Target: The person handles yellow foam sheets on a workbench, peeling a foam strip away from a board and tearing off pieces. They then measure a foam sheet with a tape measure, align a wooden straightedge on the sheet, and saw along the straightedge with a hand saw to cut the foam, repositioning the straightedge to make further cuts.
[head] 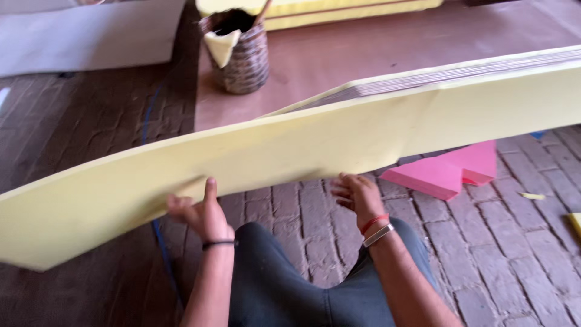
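The long pale-yellow sheet (254, 157) is spanning the view above the brick floor (520, 254), its right end resting on a paper stack (460, 71). The left hand (203, 213) is gripping its lower edge, thumb raised against the face; the right hand (357, 194) is pinching the same edge. Keeping both grips level should prevent creasing. A woven basket (242, 57) and pink folded sheets (448, 171) are lying close behind.

Brick floor (520, 254): pink paper stack (445, 172), basket (242, 57).
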